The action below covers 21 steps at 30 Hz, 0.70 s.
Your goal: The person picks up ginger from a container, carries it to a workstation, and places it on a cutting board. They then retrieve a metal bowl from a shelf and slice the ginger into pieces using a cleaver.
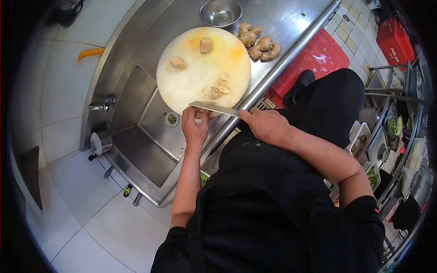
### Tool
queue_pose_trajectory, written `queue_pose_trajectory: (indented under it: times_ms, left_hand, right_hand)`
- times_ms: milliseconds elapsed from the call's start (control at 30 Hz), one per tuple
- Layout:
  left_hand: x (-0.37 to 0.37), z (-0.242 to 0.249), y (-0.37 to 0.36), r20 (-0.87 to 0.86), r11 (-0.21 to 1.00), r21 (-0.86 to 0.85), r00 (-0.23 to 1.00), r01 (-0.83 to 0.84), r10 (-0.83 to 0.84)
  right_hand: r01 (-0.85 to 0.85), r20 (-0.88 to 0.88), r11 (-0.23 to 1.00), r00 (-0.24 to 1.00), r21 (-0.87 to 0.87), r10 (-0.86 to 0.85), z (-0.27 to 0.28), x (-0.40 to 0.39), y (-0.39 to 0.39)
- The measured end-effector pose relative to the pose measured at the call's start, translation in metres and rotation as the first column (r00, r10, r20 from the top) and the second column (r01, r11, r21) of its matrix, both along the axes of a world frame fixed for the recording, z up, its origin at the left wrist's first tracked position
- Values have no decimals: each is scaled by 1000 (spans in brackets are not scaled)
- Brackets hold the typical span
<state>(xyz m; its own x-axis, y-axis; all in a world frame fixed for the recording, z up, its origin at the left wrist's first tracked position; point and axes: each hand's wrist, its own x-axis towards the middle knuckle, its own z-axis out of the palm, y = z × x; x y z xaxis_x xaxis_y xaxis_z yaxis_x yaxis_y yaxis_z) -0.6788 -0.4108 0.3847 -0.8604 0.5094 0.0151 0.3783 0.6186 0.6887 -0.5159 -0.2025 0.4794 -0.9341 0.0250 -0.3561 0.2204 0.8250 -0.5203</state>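
My right hand is closed around the handle of a knife, its blade lying across the near edge of a round white cutting board. Beside the blade, my left hand grips a piece of ginger, partly hidden by the knife and fingers. Thin ginger trimmings lie on the board just beyond the blade. Two peeled ginger pieces, one near the far edge and one at the left, rest farther up the board.
Unpeeled ginger roots and a metal bowl sit on the steel counter beyond the board. A sink basin with a faucet is at the left. Shelves with containers stand at the right, and a red box is below the counter.
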Motion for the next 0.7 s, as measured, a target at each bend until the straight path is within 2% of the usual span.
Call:
queue_pose_trajectory:
  times_ms: [167, 267, 333, 467, 567, 633, 700]
  left_hand:
    - [1, 5, 3, 2, 1000, -22, 1000, 5, -5]
    - [2, 8, 4, 17, 1000, -29, 1000, -8, 8]
    - [1, 5, 2, -61, 999, 36, 998, 31, -28]
    - [-1, 1, -7, -13, 996, 64, 998, 62, -61]
    - [-3, 2, -10, -3, 991, 90, 995, 96, -97]
    - [-2, 5, -11, -7, 986, 59, 988, 155, -155]
    - [-3, 2, -16, -3, 984, 62, 986, 164, -165]
  right_hand:
    - [23, 41, 999, 999, -29, -22, -10, -5, -3]
    - [16, 0, 1000, 1000, -24, -16, -15, -11, -5]
    - [35, 121, 995, 992, -96, -23, -14, -19, -3]
    - [54, 141, 991, 989, -126, -36, -20, -28, 3]
    - [81, 128, 988, 990, -134, -63, -16, -27, 11]
    - [129, 43, 983, 991, -130, -124, -16, -19, 12]
    - [93, -12, 989, 995, -114, -95, -13, -11, 15]
